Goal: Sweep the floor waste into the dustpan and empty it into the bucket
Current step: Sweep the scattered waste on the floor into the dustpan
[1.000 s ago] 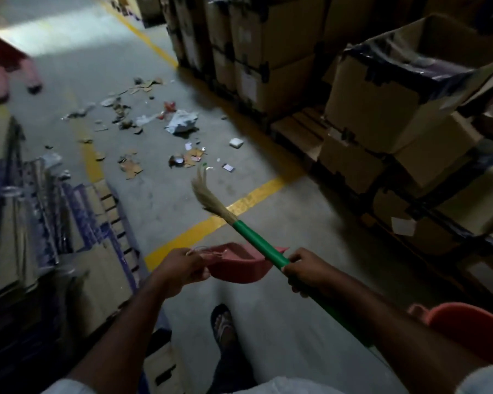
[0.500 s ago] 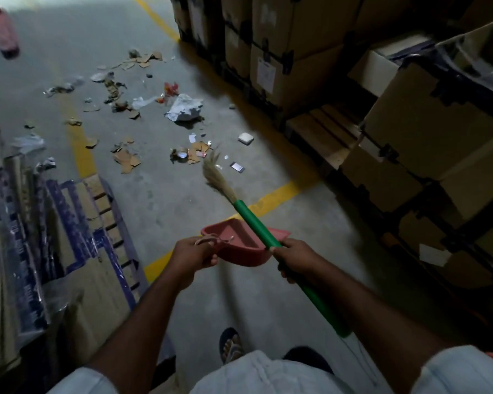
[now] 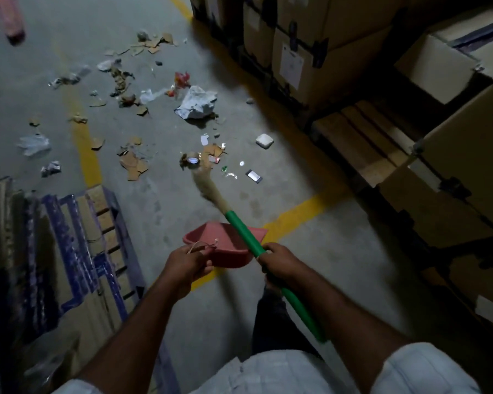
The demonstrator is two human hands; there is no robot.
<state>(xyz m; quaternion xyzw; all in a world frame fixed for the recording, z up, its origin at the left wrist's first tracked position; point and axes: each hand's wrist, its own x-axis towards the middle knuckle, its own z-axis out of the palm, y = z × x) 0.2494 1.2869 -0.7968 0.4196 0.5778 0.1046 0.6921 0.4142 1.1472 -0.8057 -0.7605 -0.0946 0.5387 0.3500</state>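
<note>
My left hand grips the handle of a pink dustpan, held above the floor in front of me. My right hand is closed around the green handle of a broom; its straw bristles point forward, blurred, just short of the waste. Floor waste lies scattered ahead: crumpled white paper, cardboard scraps, a tape roll, a small white block, red bits. No bucket is in view.
Stacked cardboard boxes on wooden pallets line the right side. Blue-printed flattened cartons on a pallet stand at the left. Yellow floor lines cross the grey concrete. A person's legs are at the far top left.
I have stepped forward toward the waste. The bucket seen at the lower right a second ago has left the view. Both hands keep their grips; the broom tip now reaches the nearest scraps.
</note>
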